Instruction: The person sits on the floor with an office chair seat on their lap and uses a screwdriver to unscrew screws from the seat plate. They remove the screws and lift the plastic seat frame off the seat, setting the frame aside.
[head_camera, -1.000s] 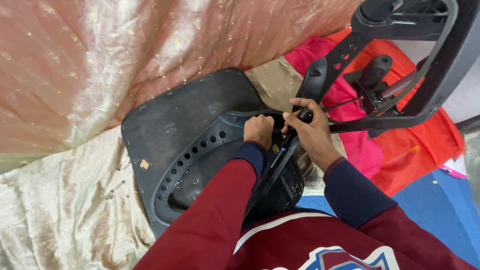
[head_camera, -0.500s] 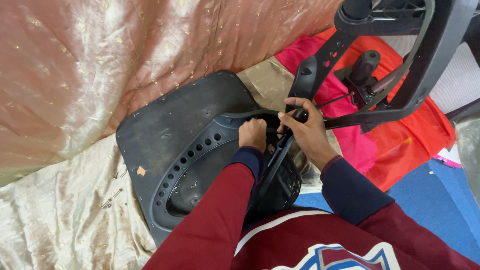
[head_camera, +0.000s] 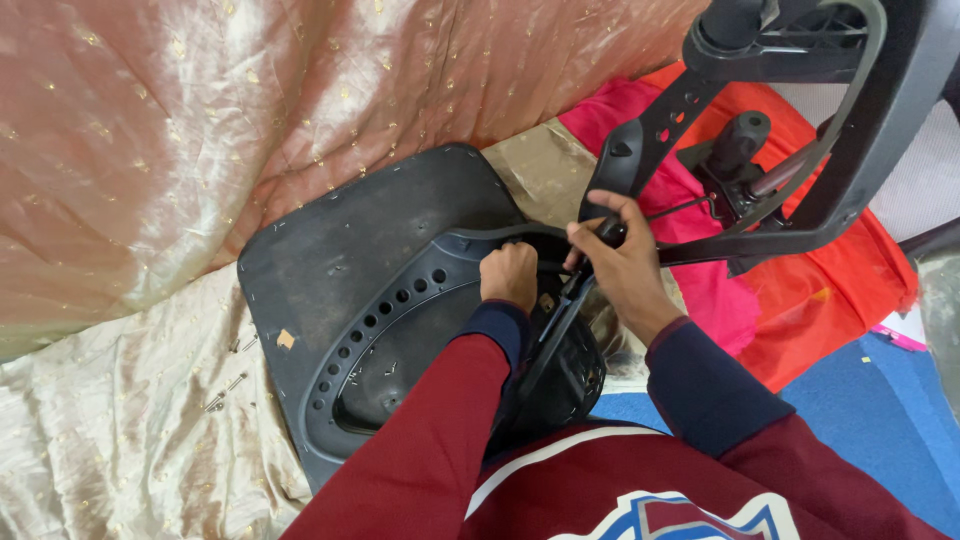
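Note:
An upturned black chair seat (head_camera: 360, 240) lies on shiny cloth, its underside with a row of round holes facing up. My left hand (head_camera: 512, 275) is closed in a fist at the seat's inner rim, holding something I cannot make out. My right hand (head_camera: 620, 255) grips a black knob or tool handle where the black chair frame arm (head_camera: 640, 150) meets the seat. A black lever or bar (head_camera: 555, 330) runs down from my right hand toward my body. Both sleeves are maroon with dark blue cuffs.
The black chair back frame (head_camera: 860, 110) and its mechanism (head_camera: 740, 140) rise at the upper right over pink (head_camera: 700, 290) and orange cloth (head_camera: 830, 300). Loose screws (head_camera: 225, 392) lie on the beige cloth at the left. Blue floor (head_camera: 880, 420) shows at the lower right.
The view has shifted slightly, so the seat and chair frame sit a little differently in frame. Both hands stay at the same joint, the right still gripping there.

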